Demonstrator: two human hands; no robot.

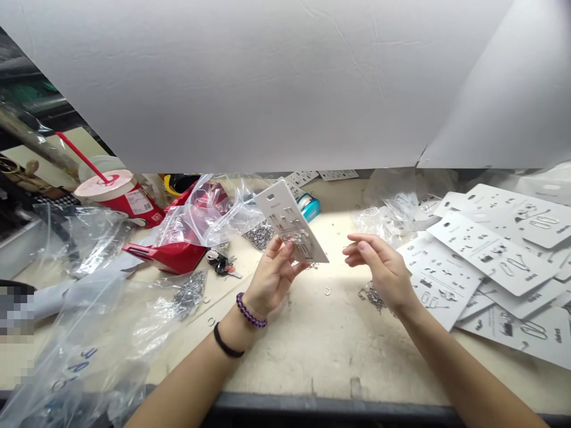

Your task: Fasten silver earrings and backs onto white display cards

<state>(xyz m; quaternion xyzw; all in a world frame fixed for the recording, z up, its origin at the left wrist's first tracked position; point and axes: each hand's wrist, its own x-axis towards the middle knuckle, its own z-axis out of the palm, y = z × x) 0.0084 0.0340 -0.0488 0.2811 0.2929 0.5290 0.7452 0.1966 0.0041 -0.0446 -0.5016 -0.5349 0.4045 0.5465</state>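
- Card (291, 222) is standing tilted above the table (321, 351), near the middle of the view, with small metal pieces sitting on its printed front.
- Left hand (272, 276) is grasping the card near its lower end, the thumb lying over the front and the fingers supporting from behind.
- Weight is probably being kept low by the thin sheet; it is looking stiff enough to be holding itself flat, though a hard squeeze would likely be creasing it.
- Its smooth face may be proving a little slippery, and the fine metal pieces are seeming the fragile part, liable to be snagging or bending.
- Bare edges and the end with the slot are offering the safest hold, keeping fingertips off the metal.
- Right hand (375, 264) is hanging apart from the card, thumb near its bent fingers; whether a tiny piece is resting between them, I cannot tell.
- Metal bits (373, 297) are lying just below the right hand, and a ring (327, 291) is lying between the hands.
- Other cards (493, 252) are overlapping at the right.
- Tape dispenser (311, 208) is sitting behind the card; keys (220, 261), clear bags (107, 351) and a cup (120, 196) are filling the left.
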